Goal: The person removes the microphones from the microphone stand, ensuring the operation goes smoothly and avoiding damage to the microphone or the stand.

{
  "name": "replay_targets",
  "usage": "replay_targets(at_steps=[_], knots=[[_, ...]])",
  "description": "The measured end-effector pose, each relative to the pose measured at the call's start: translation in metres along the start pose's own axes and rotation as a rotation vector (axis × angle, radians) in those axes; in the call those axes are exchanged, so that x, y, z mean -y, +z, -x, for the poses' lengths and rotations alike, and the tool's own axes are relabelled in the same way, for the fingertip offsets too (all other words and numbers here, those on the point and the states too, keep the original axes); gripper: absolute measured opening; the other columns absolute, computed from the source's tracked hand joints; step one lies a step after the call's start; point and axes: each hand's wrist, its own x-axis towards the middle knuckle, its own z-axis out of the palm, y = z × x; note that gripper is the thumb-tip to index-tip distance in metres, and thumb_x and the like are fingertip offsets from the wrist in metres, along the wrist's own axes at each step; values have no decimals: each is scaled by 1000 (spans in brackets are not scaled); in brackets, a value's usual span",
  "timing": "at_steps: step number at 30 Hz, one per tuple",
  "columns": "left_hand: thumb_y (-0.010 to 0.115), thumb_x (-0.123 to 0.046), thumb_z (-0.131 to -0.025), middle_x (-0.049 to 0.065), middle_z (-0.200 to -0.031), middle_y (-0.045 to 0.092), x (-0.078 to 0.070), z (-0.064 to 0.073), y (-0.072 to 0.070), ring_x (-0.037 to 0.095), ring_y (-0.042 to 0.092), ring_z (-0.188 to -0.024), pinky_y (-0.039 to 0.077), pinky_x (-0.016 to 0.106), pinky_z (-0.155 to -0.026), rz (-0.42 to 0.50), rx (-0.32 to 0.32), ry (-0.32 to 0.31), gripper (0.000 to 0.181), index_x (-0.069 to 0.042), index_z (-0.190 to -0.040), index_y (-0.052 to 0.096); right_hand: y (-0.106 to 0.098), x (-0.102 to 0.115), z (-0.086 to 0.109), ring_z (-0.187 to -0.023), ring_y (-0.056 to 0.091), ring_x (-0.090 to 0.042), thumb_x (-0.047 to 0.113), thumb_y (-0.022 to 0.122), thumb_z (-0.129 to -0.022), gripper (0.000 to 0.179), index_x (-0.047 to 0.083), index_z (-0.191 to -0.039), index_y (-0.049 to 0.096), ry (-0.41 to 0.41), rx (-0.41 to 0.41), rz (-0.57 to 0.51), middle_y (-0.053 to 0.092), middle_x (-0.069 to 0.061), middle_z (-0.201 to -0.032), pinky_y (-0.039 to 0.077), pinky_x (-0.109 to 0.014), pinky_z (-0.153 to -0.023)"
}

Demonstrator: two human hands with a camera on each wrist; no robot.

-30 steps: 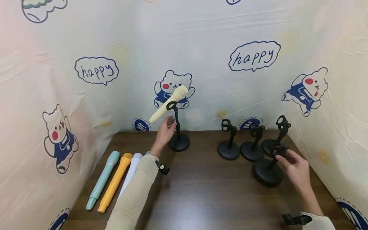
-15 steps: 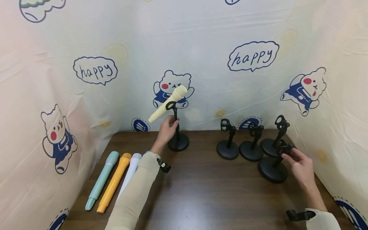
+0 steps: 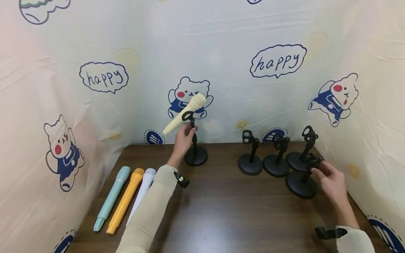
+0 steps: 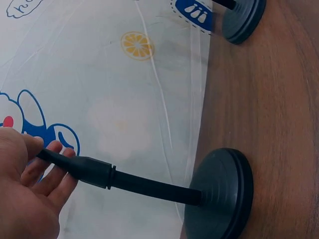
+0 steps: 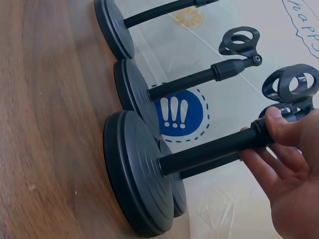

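My left hand (image 3: 183,140) grips the upper stem of a black desktop microphone stand (image 3: 196,156), thumb and fingers round it just below the clip. A cream microphone (image 3: 185,114) leans in that clip, head up to the right. In the left wrist view the stand's round base (image 4: 219,194) sits on the table. My right hand (image 3: 332,182) holds a second microphone stand (image 3: 301,185) by its upper stem. The right wrist view shows my thumb and fingers around the collar under its clip (image 5: 291,84). Its base overlaps the stand behind it in this view.
Three more black stands (image 3: 250,164) (image 3: 276,166) (image 3: 296,160) stand at the back right. Teal (image 3: 112,198), orange (image 3: 125,200) and white (image 3: 141,193) microphones lie at the left, the white one partly behind my left sleeve. A patterned cloth (image 3: 221,70) hangs round the table's back and sides.
My right hand has shifted its stand right and slightly back, close to the others. My left hand has come up to the other stand's stem and now grips it.
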Motion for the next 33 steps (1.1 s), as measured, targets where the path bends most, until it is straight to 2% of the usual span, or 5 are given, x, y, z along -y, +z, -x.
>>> replay_targets(at_steps=[5, 21, 23, 28, 33], knots=[[60, -15, -110, 20, -122, 76, -2, 0, -1, 39, 73, -116, 56, 53, -108, 28, -47, 10, 26, 0, -129, 68, -1, 1, 0, -81, 55, 24, 7, 77, -97, 21, -2, -116, 74, 14, 9, 28, 59, 38, -87, 44, -1, -69], [63, -13, -108, 19, -117, 78, -5, 2, 2, 37, 74, -113, 57, 52, -106, 17, -83, 29, 24, 3, -123, 72, -2, 2, 2, -82, 54, 26, 8, 74, -98, 15, 0, -109, 71, 12, 35, 19, 59, 33, -88, 46, -2, -68], [64, -12, -108, 20, -116, 78, -5, 3, 2, 38, 74, -113, 57, 53, -105, 23, -79, 34, 23, 3, -122, 73, -2, 4, 3, -83, 53, 27, 7, 74, -98, 19, -2, -115, 70, 11, 36, 29, 64, 23, -93, 46, -1, -69], [64, -12, -107, 20, -115, 79, -7, 7, 1, 36, 74, -110, 58, 53, -103, 25, -74, 44, 23, 3, -121, 74, -2, 11, 7, -84, 47, 28, 4, 72, -97, 36, -7, -130, 62, 18, 35, 41, 67, -24, -118, 43, 2, -72], [65, -12, -107, 19, -115, 79, -8, 11, 1, 35, 75, -109, 59, 53, -103, 17, -74, 48, 23, 2, -121, 74, -3, 17, 9, -81, 46, 29, 5, 73, -98, 41, -11, -131, 57, 59, 24, 53, 65, -34, -123, 44, 3, -70]])
